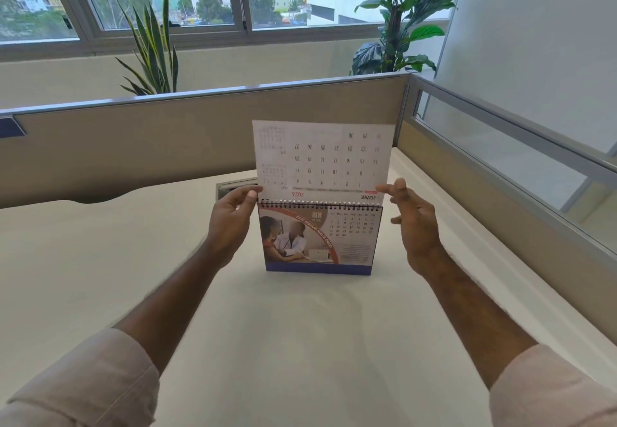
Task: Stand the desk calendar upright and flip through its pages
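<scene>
Spiral-bound desk calendar (320, 238) stood upright mid white tabletop (100, 259); left hand (230, 222) fingers pinched the raised white page (322, 159), apparently to turn it over the spiral; right hand (412, 222) fingers spread, empty.

Desk calendar (320, 238) upright on white desk (100, 276), near the far edge, toward the right corner by the beige partition (133, 139). One page (322, 159) lifted vertical above the spiral binding, print upside down. Left hand (230, 222) pinching the page's lower left corner; right hand (412, 222) open beside the right edge, fingers spread. June showing below.
</scene>
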A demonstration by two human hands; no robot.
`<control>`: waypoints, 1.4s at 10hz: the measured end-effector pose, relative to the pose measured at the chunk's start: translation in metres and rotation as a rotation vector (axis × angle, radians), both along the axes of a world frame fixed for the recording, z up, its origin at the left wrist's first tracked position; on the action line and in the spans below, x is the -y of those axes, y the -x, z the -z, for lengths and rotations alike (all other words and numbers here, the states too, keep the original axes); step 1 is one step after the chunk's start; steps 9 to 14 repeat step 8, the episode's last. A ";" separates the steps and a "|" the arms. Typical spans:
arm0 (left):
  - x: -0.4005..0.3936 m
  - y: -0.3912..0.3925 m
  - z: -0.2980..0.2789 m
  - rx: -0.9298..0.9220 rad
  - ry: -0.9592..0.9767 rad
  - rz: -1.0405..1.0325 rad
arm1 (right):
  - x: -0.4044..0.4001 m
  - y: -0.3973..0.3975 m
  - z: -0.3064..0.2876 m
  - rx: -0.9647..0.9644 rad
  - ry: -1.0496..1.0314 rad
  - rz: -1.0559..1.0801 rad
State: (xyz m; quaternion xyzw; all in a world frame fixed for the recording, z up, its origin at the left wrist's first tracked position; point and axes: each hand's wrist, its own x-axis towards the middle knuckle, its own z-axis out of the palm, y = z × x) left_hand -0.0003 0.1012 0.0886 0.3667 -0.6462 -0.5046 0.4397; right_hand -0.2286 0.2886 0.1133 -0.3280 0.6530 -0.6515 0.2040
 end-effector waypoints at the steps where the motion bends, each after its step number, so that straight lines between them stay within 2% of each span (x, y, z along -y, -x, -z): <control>1: 0.007 0.003 0.010 0.165 0.129 -0.085 | 0.009 0.010 0.014 -0.048 -0.053 0.029; 3: 0.012 0.002 0.021 0.433 0.395 -0.149 | 0.013 0.012 0.036 -0.299 -0.274 0.138; 5: 0.012 0.005 0.026 0.497 0.426 -0.178 | 0.016 0.011 0.041 -0.346 -0.322 0.161; 7: 0.006 0.004 0.024 0.497 0.386 -0.158 | 0.013 0.007 0.039 -0.345 -0.316 0.118; 8: 0.003 0.001 0.026 0.509 0.406 -0.223 | 0.011 0.006 0.039 -0.396 -0.285 0.163; 14: 0.003 0.001 0.026 0.509 0.406 -0.223 | 0.011 0.006 0.039 -0.396 -0.285 0.163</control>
